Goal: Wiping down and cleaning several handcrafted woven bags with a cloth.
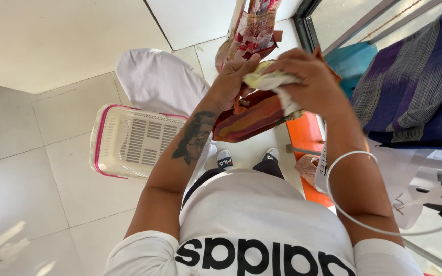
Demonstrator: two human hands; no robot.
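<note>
A white and pink laundry basket point(129, 140) sits on the tiled floor point(21, 168) below. Above it, the left hand point(234, 82) and right hand point(308, 79) both clutch a bunched red-striped cloth point(249, 117) at chest height.

Cloth in my left hand point(234, 82) and right hand point(308, 79): soft woven fabric point(254, 115), matt, red-orange-yellow stripes, with a paler crumpled piece point(272, 82) on top. Hanging floral cloth point(251, 33) looks thin, slight sheen. Laundry basket point(129, 140) is hard plastic, cream with pink rim, smooth, slotted. Floor tiles point(21, 189) glossy, smooth. Striped blanket point(415, 87) coarse woven, matt, purple-grey. My shirt point(262, 225) is matt knit. White cable point(344, 204) smooth plastic.
</note>
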